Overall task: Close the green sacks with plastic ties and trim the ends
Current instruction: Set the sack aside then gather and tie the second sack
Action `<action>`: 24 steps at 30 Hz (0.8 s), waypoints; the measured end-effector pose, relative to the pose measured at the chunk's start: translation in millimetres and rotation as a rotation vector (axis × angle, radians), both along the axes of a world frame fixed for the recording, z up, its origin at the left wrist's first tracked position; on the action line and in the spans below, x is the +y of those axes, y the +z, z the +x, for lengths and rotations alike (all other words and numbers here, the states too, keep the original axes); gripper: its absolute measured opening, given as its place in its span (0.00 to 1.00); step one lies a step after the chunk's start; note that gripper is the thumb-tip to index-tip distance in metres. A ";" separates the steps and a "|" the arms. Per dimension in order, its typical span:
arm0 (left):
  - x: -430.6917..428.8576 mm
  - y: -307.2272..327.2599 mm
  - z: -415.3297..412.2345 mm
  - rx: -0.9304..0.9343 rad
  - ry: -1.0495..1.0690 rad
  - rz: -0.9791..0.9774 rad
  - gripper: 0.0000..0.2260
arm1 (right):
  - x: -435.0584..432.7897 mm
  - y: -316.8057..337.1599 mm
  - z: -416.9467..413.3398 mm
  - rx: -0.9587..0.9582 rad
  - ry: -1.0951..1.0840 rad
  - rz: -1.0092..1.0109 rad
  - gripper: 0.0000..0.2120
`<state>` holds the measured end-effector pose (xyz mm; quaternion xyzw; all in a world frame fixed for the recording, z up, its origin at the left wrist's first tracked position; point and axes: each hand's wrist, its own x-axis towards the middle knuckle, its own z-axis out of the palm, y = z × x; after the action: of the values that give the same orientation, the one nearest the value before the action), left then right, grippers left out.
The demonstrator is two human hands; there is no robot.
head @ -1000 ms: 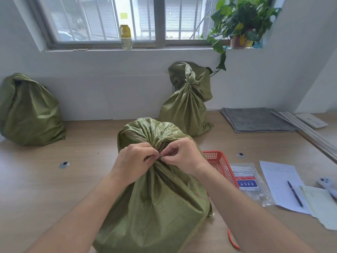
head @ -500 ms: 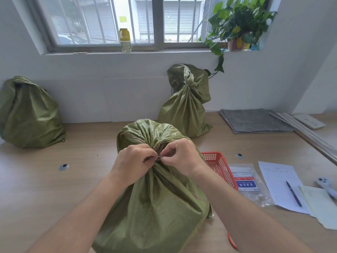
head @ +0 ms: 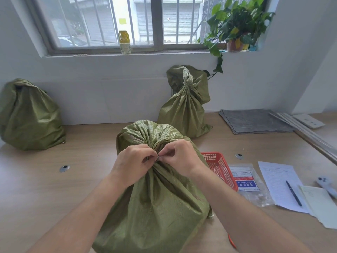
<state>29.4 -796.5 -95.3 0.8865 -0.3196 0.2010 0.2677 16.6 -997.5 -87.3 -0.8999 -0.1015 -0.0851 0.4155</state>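
Near and central on the desk (head: 45,189), the green sack (head: 155,201) is held at its gathered neck. A plastic tie (head: 159,157) is pinched there by left grip (head: 133,161) and right grip (head: 180,157), fingers curled, knuckles up.

A wooden table (head: 36,189) is running along a white wall below a barred window (head: 145,24). Above the table's far edge, a yellow bottle (head: 124,42) is standing on the sill, and a potted plant (head: 237,28) is trailing a vine down the wall. At the table's far right, grey mats (head: 255,121) are lying stacked beside long white strips (head: 310,132). Near the table's right edge, a pen (head: 293,193) is resting on a white sheet (head: 277,183), with a pale sheet (head: 321,207) and a white handheld device (head: 326,185) lying just beside it. Two metal grommets (head: 64,168) are sitting flush in the tabletop.
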 end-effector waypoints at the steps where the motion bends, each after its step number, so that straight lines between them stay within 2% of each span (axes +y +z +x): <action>1: 0.4 -0.5 0.3 0.015 0.001 -0.020 0.05 | -0.7 -1.7 0.3 0.044 0.000 0.072 0.05; 9: -2.8 -3.7 0.8 0.052 0.012 -0.093 0.04 | -0.9 -12.1 -4.1 0.310 -0.002 0.669 0.06; 15: -7.0 -10.4 4.0 0.126 -0.009 -0.232 0.05 | 2.7 -19.5 -5.4 0.439 -0.049 0.981 0.07; 19: -9.1 -13.7 5.8 0.153 0.000 -0.274 0.07 | 5.9 -24.9 -3.3 0.462 -0.059 1.083 0.05; 24: -10.8 -9.7 8.8 0.194 0.044 -0.243 0.07 | 4.4 -27.3 -0.7 0.462 -0.046 1.077 0.07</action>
<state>38.2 -807.4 -105.0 0.8697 -0.2460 0.1574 0.3979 15.9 -993.2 -114.6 -0.5592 0.0686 0.0645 0.8236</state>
